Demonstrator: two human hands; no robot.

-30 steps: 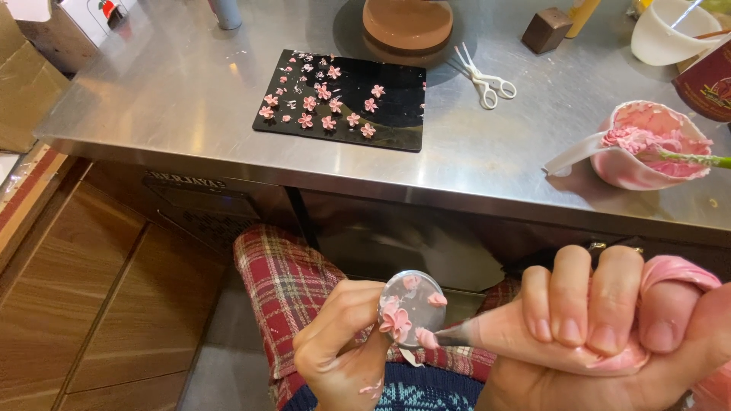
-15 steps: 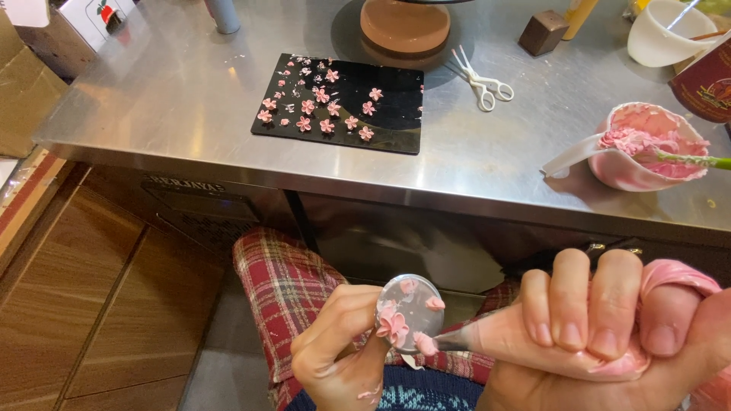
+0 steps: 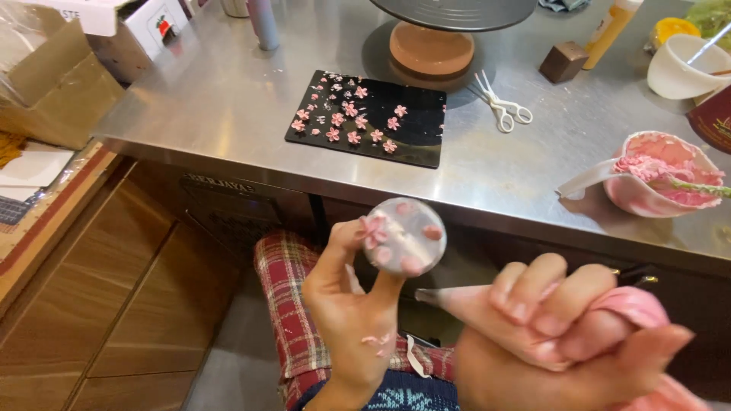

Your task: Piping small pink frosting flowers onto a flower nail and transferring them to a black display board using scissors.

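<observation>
I see my left hand (image 3: pixel 354 320) grasping the small round flower nail with pink icing petals (image 3: pixel 403 236), its disc resting above the thumb and fingers (image 3: pixel 344 242), below the steel table (image 3: pixel 228 91) edge. My right hand (image 3: pixel 563 335) is clenched around the pink piping bag (image 3: pixel 487 304), whose tip points just beside the disc, not touching it.

Left hand (image 3: pixel 350 312) pinching a round flower nail (image 3: pixel 403 236) bearing a pink icing flower (image 3: pixel 373 228), right hand (image 3: pixel 563 342) gripping a pink piping bag (image 3: pixel 487 308), steel table (image 3: pixel 205 99) with black board (image 3: pixel 396 141) of flowers, scissors (image 3: pixel 499 106)
</observation>
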